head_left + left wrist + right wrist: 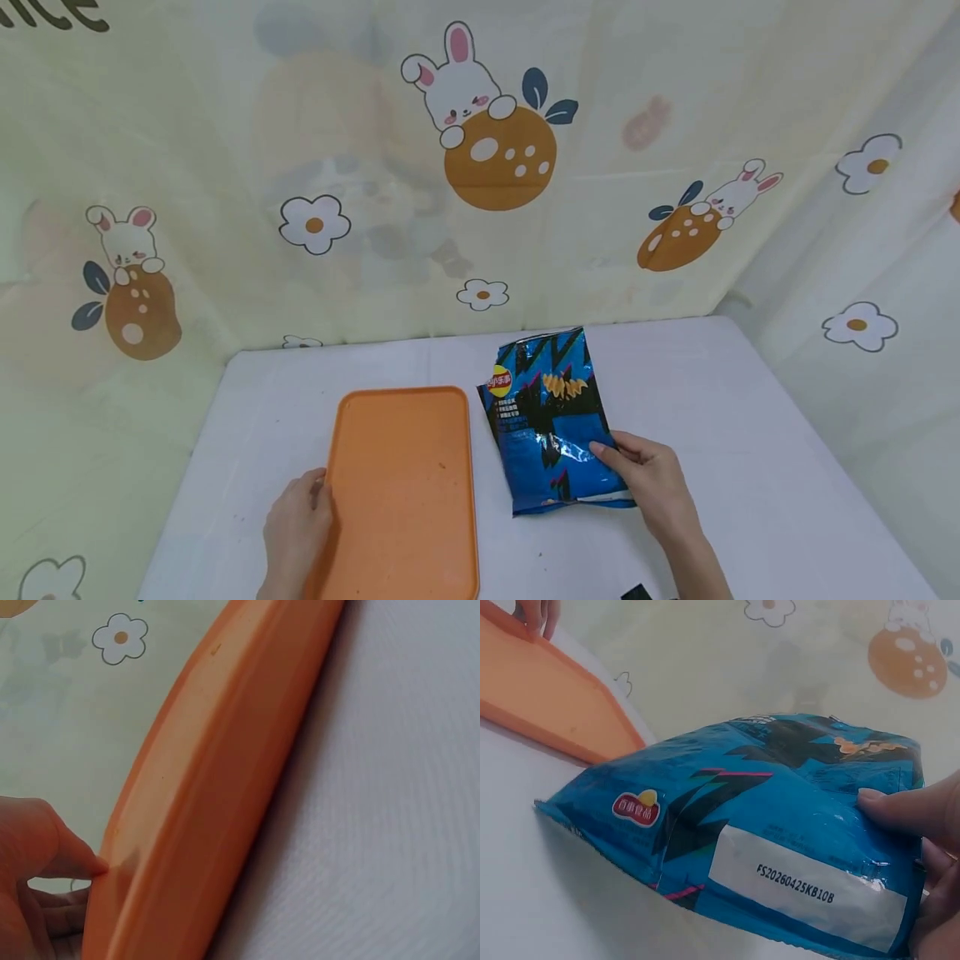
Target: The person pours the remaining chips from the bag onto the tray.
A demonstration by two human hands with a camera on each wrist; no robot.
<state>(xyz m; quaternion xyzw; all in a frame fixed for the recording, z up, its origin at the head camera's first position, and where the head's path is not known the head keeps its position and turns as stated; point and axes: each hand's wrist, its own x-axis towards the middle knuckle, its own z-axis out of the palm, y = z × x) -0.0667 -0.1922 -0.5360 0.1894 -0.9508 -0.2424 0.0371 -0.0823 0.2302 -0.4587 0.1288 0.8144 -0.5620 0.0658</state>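
An orange rectangular tray lies lengthwise on the table, left of the middle. My left hand pinches its left rim; in the left wrist view the thumb presses on the edge while the other fingers are partly hidden behind it. To the right, my right hand grips a blue and black bag of chips by its lower right edge, thumb on the front. The bag's printed white date strip shows in the right wrist view. Its fingers behind the bag are mostly hidden.
The table wears a white cloth. A pale curtain printed with rabbits and flowers stands along its back and sides. Part of a small black object shows at the bottom edge, near the right forearm.
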